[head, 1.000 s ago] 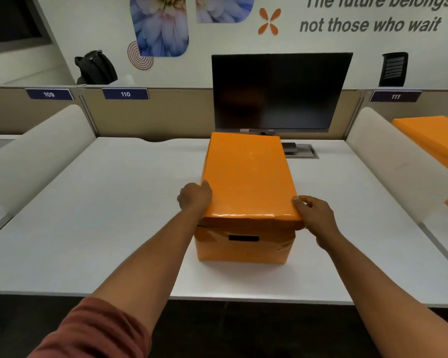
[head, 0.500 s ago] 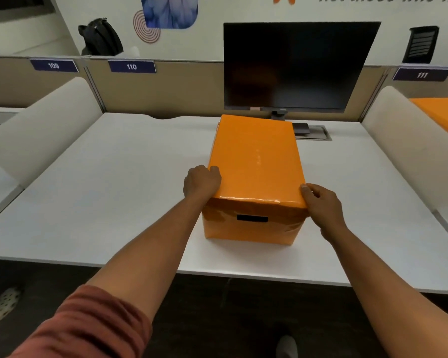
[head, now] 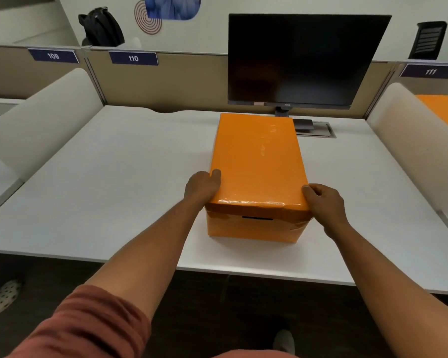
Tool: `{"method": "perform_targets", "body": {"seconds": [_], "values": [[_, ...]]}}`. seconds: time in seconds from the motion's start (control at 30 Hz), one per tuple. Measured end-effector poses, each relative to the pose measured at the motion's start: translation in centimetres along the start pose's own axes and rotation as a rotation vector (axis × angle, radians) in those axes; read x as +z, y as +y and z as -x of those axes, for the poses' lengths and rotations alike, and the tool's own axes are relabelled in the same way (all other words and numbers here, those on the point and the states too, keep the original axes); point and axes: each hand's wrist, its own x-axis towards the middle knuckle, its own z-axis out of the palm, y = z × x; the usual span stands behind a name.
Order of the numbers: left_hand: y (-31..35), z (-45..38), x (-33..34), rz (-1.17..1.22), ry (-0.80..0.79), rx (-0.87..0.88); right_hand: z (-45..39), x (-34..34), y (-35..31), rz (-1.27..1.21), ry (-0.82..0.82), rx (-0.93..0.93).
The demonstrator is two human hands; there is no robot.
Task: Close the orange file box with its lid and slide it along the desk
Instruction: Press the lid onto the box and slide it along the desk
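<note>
The orange file box stands on the white desk, a little right of centre, with a dark handle slot in its near face. Its glossy orange lid lies flat on top and covers the box fully. My left hand grips the lid's near left corner, thumb on top. At the near right corner my right hand holds the lid edge, fingers curled down the side.
A dark monitor stands right behind the box, with a cable tray by its foot. White curved dividers flank the desk on both sides. Another orange box sits on the neighbouring desk at right.
The lid's near edge has come down and now sits flat on the box. Both hands stayed on its near corners. The camera has tilted down and moved closer.
</note>
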Motion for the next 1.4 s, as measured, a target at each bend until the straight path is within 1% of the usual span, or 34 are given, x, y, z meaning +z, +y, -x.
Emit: {"method": "perform_targets", "body": {"seconds": [0.07,0.17,0.3,0.43,0.6,0.73,0.8,1.03,1.13,1.23,1.3,1.4], "values": [[0.3,-0.5,-0.4,0.024,-0.001,-0.009,-0.6,-0.2,-0.3,-0.004,-0.017,0.015],[1.4,-1.4,-1.1,0.021,0.004,0.022,-1.8,-0.7,-0.9,0.041,-0.019,0.006],[3.4,-3.7,-1.7,0.039,-0.001,0.067,-5.0,-0.8,-2.8,0.146,-0.048,-0.102],[5.1,-6.1,-1.7,0.03,0.006,0.074,-9.2,-0.1,-4.8,0.215,-0.08,-0.192],[7.4,-9.4,-1.2,-0.032,0.005,0.122,-14.6,1.5,-6.5,0.305,-0.105,-0.265],[8.7,-12.7,-0.6,-0.198,-0.027,0.181,-18.6,2.4,-7.2,0.397,-0.174,-0.303],[9.3,-14.1,-0.2,-0.234,-0.014,0.191,-20.3,2.7,-7.4,0.421,-0.194,-0.317],[10.6,-17.7,0.3,-0.371,0.024,0.225,-25.2,3.7,-8.7,0.52,-0.207,-0.413],[10.3,-19.0,0.1,-0.44,0.035,0.227,-27.1,4.2,-8.3,0.562,-0.159,-0.451],[9.9,-19.5,-0.3,-0.526,0.036,0.232,-28.1,4.7,-7.6,0.562,-0.159,-0.455],[9.5,-19.6,0.0,-0.522,0.038,0.247,-28.4,4.8,-6.8,0.541,-0.162,-0.464],[8.8,-19.3,0.7,-0.448,0.04,0.265,-28.5,4.9,-6.2,0.529,-0.191,-0.444]]}}
